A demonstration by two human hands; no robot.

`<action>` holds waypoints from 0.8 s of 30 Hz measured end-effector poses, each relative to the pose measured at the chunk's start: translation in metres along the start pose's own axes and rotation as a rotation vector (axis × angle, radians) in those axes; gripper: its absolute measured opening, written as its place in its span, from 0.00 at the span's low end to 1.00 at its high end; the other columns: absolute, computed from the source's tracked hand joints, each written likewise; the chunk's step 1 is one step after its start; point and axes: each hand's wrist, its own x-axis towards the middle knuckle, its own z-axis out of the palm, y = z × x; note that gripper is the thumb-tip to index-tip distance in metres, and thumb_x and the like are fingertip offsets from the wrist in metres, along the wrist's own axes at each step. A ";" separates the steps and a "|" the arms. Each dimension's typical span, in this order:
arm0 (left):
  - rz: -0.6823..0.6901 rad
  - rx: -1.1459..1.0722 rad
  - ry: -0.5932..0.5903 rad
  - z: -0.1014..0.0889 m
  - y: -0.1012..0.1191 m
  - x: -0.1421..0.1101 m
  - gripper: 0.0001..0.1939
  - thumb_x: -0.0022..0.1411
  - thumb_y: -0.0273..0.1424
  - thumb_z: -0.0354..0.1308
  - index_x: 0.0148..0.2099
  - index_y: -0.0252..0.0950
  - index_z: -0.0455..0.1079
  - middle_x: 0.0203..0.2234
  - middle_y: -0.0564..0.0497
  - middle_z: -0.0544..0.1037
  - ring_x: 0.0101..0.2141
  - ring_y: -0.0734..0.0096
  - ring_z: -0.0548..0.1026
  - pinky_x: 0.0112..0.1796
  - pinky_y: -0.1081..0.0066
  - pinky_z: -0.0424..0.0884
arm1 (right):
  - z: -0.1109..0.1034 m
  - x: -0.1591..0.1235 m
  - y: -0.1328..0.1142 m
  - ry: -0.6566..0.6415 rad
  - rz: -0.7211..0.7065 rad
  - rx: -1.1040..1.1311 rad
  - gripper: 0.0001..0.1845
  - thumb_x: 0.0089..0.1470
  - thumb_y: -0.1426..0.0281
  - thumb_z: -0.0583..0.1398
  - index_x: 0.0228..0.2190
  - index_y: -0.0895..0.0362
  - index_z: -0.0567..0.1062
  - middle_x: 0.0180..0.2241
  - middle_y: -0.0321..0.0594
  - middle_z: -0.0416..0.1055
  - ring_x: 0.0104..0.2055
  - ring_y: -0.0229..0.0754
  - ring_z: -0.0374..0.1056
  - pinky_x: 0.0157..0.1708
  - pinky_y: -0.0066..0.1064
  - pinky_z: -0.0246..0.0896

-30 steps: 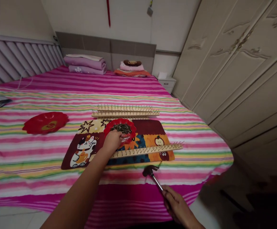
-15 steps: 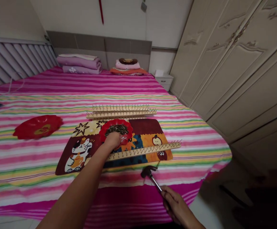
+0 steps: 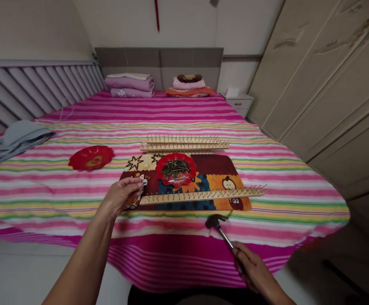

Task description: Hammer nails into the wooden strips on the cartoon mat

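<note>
My right hand (image 3: 248, 262) is wrapped round the handle of a claw hammer (image 3: 217, 221), its dark head just above the striped bedspread near the bed's front edge. My left hand (image 3: 123, 195) is closed in a pinch beside the left end of a wooden strip (image 3: 200, 195) set with a row of upright nails. What the fingertips hold, if anything, is too small to make out. Behind that strip, a red scalloped dish (image 3: 192, 176) holds a heap of nails (image 3: 175, 167). Both rest on a patterned mat (image 3: 231, 164).
More nail-studded wooden strips (image 3: 184, 147) lie beyond the mat. To the left is a second red dish (image 3: 92, 157), with grey cloth (image 3: 22, 135) farther left. Folded bedding (image 3: 130, 84) is stacked by the headboard (image 3: 187, 59). A wardrobe (image 3: 324, 93) stands at right.
My left hand has come out of the nail dish and moved left and nearer, to the strip's left end. The hammer stays in my right hand. The whole view has shifted.
</note>
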 end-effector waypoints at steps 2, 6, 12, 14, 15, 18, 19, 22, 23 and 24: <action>0.005 -0.021 0.074 -0.011 -0.018 -0.005 0.20 0.28 0.31 0.69 0.29 0.32 0.69 0.20 0.53 0.75 0.21 0.76 0.72 0.25 0.74 0.69 | 0.000 0.001 0.002 0.006 0.002 -0.011 0.24 0.41 0.52 0.57 0.37 0.56 0.67 0.11 0.21 0.48 0.12 0.29 0.42 0.13 0.23 0.31; 0.075 -0.043 0.071 -0.014 -0.045 -0.004 0.21 0.28 0.35 0.69 0.27 0.31 0.69 0.17 0.54 0.74 0.20 0.78 0.70 0.24 0.77 0.66 | 0.000 0.002 0.005 0.006 -0.009 -0.045 0.25 0.43 0.52 0.56 0.38 0.56 0.66 0.11 0.22 0.50 0.12 0.30 0.42 0.12 0.23 0.32; 0.095 -0.037 0.091 -0.007 -0.060 0.004 0.21 0.27 0.37 0.69 0.25 0.32 0.69 0.16 0.56 0.72 0.19 0.80 0.67 0.22 0.78 0.62 | 0.002 -0.001 0.002 0.039 -0.030 -0.051 0.23 0.41 0.52 0.58 0.35 0.55 0.67 0.14 0.24 0.51 0.14 0.30 0.46 0.14 0.23 0.35; 0.106 -0.036 0.108 -0.006 -0.064 0.005 0.21 0.27 0.38 0.69 0.25 0.32 0.69 0.16 0.56 0.72 0.19 0.80 0.67 0.23 0.78 0.62 | 0.003 -0.003 -0.001 0.037 -0.016 -0.064 0.24 0.40 0.52 0.57 0.36 0.55 0.67 0.14 0.24 0.50 0.14 0.30 0.46 0.14 0.23 0.34; 0.110 -0.033 0.114 -0.006 -0.065 0.006 0.21 0.27 0.38 0.68 0.25 0.32 0.69 0.16 0.56 0.72 0.19 0.80 0.66 0.23 0.78 0.62 | 0.003 -0.003 -0.002 0.036 -0.013 -0.070 0.25 0.41 0.52 0.57 0.37 0.55 0.67 0.13 0.24 0.50 0.14 0.31 0.46 0.13 0.23 0.34; 0.123 0.000 0.119 -0.007 -0.069 0.009 0.20 0.28 0.39 0.68 0.25 0.33 0.69 0.15 0.57 0.71 0.19 0.80 0.65 0.22 0.77 0.61 | 0.003 -0.003 -0.001 0.034 -0.013 -0.079 0.25 0.42 0.52 0.56 0.38 0.55 0.67 0.13 0.24 0.50 0.13 0.31 0.46 0.13 0.23 0.34; 0.130 0.019 0.118 -0.007 -0.070 0.010 0.20 0.28 0.39 0.67 0.25 0.33 0.69 0.15 0.57 0.71 0.18 0.80 0.65 0.22 0.77 0.60 | 0.003 -0.002 0.000 0.037 -0.017 -0.078 0.25 0.42 0.52 0.56 0.38 0.55 0.68 0.13 0.24 0.50 0.13 0.31 0.46 0.13 0.23 0.34; 0.175 0.114 0.112 -0.009 -0.073 0.011 0.19 0.32 0.41 0.65 0.26 0.34 0.70 0.17 0.56 0.72 0.20 0.77 0.67 0.24 0.76 0.61 | 0.001 0.000 0.003 0.035 -0.039 -0.091 0.25 0.43 0.51 0.55 0.38 0.56 0.69 0.12 0.24 0.49 0.13 0.31 0.45 0.13 0.22 0.35; 0.200 0.168 0.116 -0.010 -0.073 0.010 0.18 0.34 0.41 0.64 0.27 0.35 0.70 0.18 0.55 0.73 0.22 0.76 0.68 0.25 0.76 0.62 | 0.000 -0.001 0.004 0.037 -0.054 -0.104 0.25 0.44 0.51 0.56 0.38 0.56 0.70 0.12 0.24 0.50 0.13 0.31 0.46 0.13 0.23 0.37; 0.227 0.232 0.125 -0.010 -0.073 0.009 0.17 0.36 0.41 0.63 0.28 0.36 0.71 0.19 0.55 0.74 0.23 0.75 0.69 0.27 0.75 0.63 | -0.001 -0.001 0.004 0.048 -0.076 -0.124 0.24 0.44 0.52 0.56 0.38 0.56 0.71 0.12 0.25 0.51 0.13 0.32 0.47 0.14 0.23 0.39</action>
